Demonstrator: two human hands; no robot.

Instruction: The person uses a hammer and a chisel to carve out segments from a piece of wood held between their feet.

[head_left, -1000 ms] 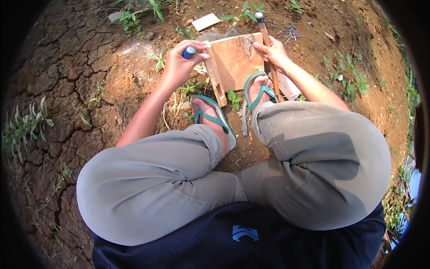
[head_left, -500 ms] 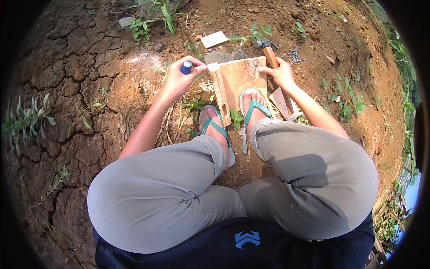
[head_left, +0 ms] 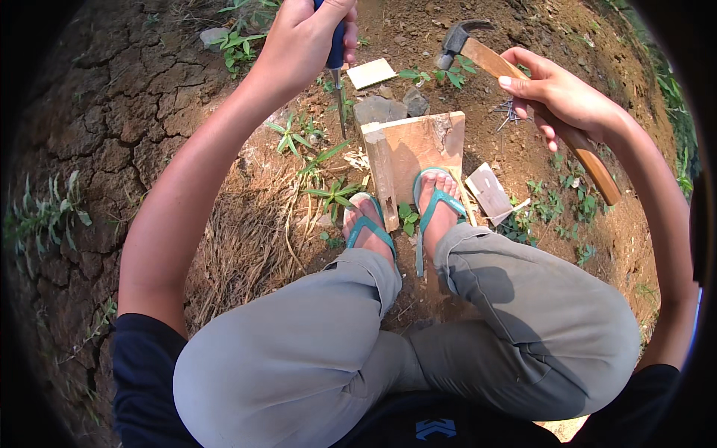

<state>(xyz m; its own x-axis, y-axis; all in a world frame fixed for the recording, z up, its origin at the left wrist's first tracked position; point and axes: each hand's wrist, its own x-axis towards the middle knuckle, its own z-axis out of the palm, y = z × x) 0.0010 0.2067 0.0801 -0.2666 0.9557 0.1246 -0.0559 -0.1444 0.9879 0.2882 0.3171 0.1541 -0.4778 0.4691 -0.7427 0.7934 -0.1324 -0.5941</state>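
My left hand [head_left: 299,33] is closed around the blue handle of a chisel [head_left: 340,101], its thin metal blade pointing down, apart from the wood, left of the board. In my right hand [head_left: 556,93] is a claw hammer [head_left: 485,56], gripped around its wooden handle, with the dark head toward the upper left. Between my hands and lower down, a wooden board [head_left: 422,142] leans on grey stones. A narrow wood strip [head_left: 382,175] runs along its left edge and has a small notch near its lower end. My right sandalled foot [head_left: 437,190] presses on the board.
Nails [head_left: 509,113] lie in a small heap under my right hand. A pale flat wood piece [head_left: 372,73] lies beyond the stones [head_left: 379,110], and a wood offcut [head_left: 489,193] lies right of the board. Weeds [head_left: 553,201] and cracked soil [head_left: 97,149] surround the spot.
Both hands have risen away from the board. The chisel has swung point-down in my left hand, and my right hand has lifted the hammer up and to the right.
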